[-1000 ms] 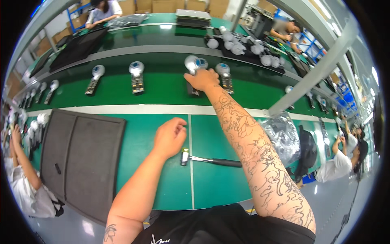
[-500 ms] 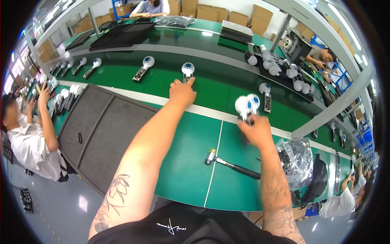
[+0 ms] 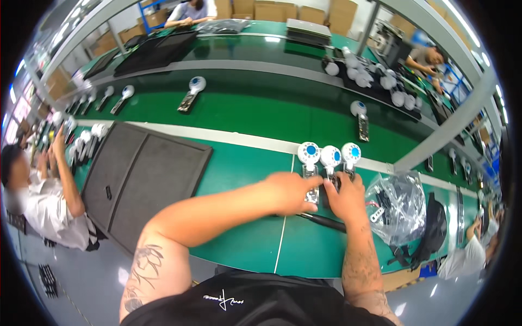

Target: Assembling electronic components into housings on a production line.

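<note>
Hands [image 3: 321,193] on three fans [image 3: 329,157] beside bag [image 3: 399,204].

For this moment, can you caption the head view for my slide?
Both hands, left hand and right hand, grip three white round-headed devices on a green workbench.

Both hands [image 3: 321,193] now meet at three fans [image 3: 329,156].

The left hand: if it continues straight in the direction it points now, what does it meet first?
The left hand points right, toward the right hand. Probably it first meets the leftmost of three small white fans held between them; depth is unclear.
</note>
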`<state>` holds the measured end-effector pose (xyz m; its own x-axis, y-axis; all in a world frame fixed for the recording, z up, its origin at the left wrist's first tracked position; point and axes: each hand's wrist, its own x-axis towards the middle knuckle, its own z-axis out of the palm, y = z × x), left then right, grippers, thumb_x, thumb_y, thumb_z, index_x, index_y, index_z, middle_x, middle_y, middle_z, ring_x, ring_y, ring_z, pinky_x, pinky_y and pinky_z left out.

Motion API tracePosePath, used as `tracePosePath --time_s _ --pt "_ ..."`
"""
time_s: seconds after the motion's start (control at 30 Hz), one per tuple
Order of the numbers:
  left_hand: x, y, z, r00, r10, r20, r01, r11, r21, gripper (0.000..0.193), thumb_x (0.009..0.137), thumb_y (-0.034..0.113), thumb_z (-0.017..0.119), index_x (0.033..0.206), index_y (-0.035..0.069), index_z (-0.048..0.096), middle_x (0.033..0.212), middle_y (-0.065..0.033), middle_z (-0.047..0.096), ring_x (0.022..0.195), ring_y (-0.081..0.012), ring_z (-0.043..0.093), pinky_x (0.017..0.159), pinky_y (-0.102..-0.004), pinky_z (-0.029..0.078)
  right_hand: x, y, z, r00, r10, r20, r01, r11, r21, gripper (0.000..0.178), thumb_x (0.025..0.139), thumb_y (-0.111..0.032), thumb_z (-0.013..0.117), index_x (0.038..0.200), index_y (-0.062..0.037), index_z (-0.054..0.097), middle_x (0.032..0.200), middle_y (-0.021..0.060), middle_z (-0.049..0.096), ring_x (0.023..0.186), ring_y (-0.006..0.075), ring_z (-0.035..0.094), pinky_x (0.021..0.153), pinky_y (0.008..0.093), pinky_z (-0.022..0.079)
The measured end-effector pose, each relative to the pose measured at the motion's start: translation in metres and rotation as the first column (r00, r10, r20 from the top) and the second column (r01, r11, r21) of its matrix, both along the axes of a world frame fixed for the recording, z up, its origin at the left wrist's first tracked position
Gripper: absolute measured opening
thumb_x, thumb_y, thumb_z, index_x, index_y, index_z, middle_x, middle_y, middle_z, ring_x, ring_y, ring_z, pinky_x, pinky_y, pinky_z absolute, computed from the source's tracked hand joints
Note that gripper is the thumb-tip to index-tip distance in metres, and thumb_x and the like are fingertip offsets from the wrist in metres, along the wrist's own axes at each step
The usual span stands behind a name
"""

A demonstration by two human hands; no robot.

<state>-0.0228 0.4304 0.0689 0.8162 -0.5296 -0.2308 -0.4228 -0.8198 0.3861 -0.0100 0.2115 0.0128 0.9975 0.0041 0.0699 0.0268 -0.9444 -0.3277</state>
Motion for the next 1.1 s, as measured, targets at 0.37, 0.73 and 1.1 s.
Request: tracePosePath --time_s 0.37,0.73,1.1 --pt "0.165 0.308 -0.096 0.550 0.654 0.519 -0.810 0.568 0.142 0.049 0.099 0.025 0.059 0.148 0.027 0.057 0.140 -0.0242 0.060 0.116 -0.0457 0.061 0.101 -0.0518 0.052 -0.054 -0.009 -0.010 0.923 0.314 0.223 -0.304 0.949 -0.076 0.068 0.090 -0.025 0.076 0.155 -0.0186 0.056 0.166 0.0293 0.033 0.152 0.0542 0.030 0.123 0.0616 0.032" --pt "-0.011 0.067 -0.034 0.931 0.282 0.231 -0.289 0.957 -0.003 0.037 0.102 0.044 0.060 0.126 0.016 0.064 0.101 -0.0245 0.070 0.091 -0.0435 0.071 0.083 -0.0549 0.058 -0.049 -0.013 -0.017 0.901 0.388 0.192 -0.375 0.922 -0.100 0.065 0.095 -0.015 0.068 0.158 -0.0188 0.053 0.169 0.0258 0.033 0.153 0.0535 0.029 0.127 0.0605 0.025" --pt "-0.103 0.169 -0.048 0.809 0.510 0.294 -0.406 0.845 -0.350 0.044 0.099 0.037 0.067 0.135 0.011 0.064 0.117 -0.0169 0.074 0.104 -0.0387 0.072 0.092 -0.0509 0.057 -0.044 -0.016 -0.023 0.882 0.435 0.182 -0.418 0.900 -0.122 0.065 0.097 -0.015 0.064 0.160 -0.0183 0.050 0.169 0.0258 0.032 0.154 0.0516 0.028 0.128 0.0595 0.022"
